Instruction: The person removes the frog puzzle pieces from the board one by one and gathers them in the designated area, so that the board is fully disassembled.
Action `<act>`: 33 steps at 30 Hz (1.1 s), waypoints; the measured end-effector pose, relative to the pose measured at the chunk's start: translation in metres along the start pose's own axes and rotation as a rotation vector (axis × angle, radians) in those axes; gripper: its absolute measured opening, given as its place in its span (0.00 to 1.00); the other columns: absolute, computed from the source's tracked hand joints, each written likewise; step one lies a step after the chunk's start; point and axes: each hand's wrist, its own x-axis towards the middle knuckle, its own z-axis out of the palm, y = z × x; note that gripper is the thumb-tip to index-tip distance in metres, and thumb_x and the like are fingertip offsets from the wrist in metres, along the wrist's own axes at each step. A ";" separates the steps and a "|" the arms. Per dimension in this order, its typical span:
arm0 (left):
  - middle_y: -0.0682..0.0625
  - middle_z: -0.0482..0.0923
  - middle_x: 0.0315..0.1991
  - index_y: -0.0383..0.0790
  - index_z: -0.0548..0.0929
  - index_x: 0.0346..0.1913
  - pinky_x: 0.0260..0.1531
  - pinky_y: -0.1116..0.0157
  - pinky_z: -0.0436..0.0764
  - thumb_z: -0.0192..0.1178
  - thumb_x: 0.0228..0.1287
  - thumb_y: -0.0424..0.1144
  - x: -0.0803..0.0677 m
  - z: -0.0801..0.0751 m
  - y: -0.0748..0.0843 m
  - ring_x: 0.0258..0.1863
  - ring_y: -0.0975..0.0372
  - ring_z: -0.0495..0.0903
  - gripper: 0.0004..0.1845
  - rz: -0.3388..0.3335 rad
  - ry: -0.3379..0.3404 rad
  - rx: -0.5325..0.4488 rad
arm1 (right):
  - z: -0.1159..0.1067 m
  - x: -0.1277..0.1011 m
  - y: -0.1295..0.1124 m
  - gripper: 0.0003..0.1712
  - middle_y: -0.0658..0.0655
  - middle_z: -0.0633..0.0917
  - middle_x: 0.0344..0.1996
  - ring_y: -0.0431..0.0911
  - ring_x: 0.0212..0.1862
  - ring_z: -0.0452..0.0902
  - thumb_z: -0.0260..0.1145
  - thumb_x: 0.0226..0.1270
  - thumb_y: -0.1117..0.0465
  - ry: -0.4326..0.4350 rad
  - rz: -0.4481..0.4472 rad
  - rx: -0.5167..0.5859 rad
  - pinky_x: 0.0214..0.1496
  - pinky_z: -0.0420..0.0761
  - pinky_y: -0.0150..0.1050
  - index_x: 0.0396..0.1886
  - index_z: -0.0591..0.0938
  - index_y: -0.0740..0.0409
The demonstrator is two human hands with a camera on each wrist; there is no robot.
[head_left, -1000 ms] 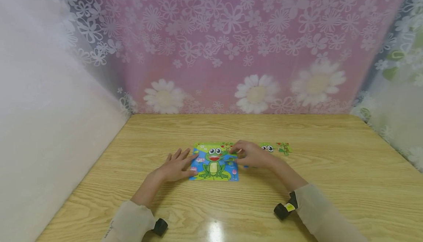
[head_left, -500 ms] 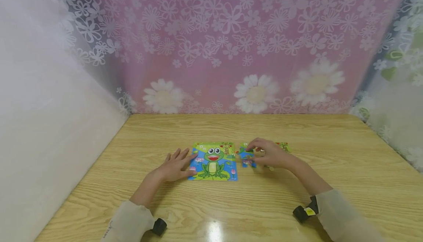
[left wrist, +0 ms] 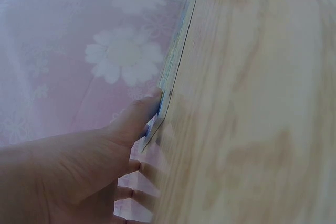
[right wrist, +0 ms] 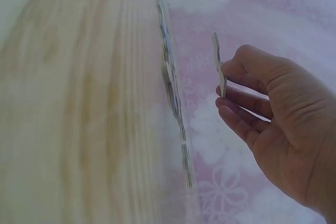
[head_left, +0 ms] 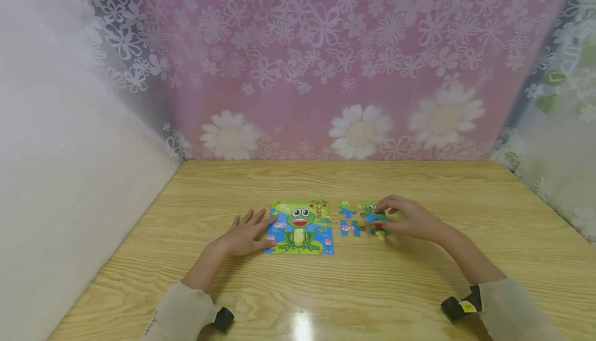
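On the table lies a square frog picture (head_left: 298, 236), bright green and blue, looking flat and whole. My left hand (head_left: 242, 238) rests at its left edge, fingers spread; the left wrist view shows the thumb (left wrist: 139, 114) on the picture's edge. Farther right, my right hand (head_left: 414, 219) pinches a puzzle piece (right wrist: 219, 69) between thumb and fingers, held up off the table. From the head, this blue and green piece overlaps several loose puzzle pieces beneath it, among them one with a pink flower (head_left: 346, 228) and a top one with grass (head_left: 346, 208).
The loose pieces stand in rough rows right of the frog picture, a narrow strip of table (head_left: 298, 289) between. A flowered pink curtain (head_left: 298, 72) hangs behind the table, with a white wall sheet (head_left: 84, 149) on the left.
My right hand has moved right with the piece, from the frog picture's upper right corner to over the loose pieces. More of the loose pieces at left now show. The left hand stays put.
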 end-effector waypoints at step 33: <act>0.41 0.39 0.71 0.51 0.53 0.72 0.59 0.40 0.34 0.51 0.63 0.61 -0.001 0.000 0.000 0.68 0.44 0.32 0.39 0.001 0.009 -0.012 | -0.018 -0.046 0.035 0.15 0.60 0.76 0.45 0.55 0.43 0.75 0.66 0.56 0.70 -0.048 0.158 -0.023 0.40 0.77 0.45 0.44 0.79 0.61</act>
